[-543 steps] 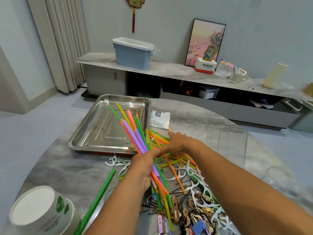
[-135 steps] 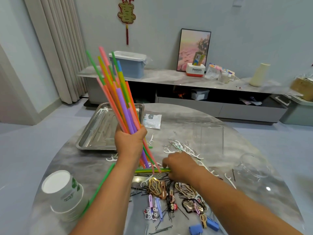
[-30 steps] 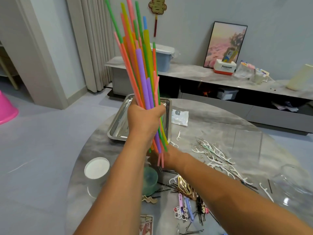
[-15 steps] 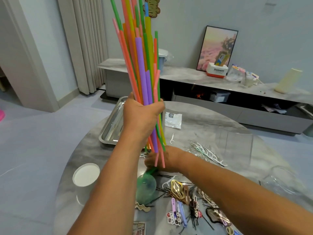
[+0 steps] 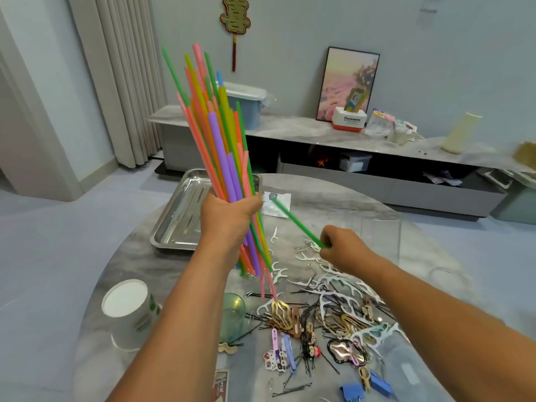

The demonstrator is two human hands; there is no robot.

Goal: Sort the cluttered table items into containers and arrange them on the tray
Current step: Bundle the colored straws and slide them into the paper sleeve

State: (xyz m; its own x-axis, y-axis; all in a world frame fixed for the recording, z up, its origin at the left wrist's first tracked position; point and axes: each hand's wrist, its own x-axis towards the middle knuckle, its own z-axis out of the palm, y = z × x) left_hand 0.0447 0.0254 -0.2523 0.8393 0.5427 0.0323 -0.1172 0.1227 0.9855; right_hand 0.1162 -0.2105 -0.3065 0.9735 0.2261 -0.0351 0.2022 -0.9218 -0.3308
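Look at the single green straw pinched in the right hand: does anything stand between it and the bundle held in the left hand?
Nothing visible does. The green straw in the right hand points across open air towards the bundle gripped by the left hand.
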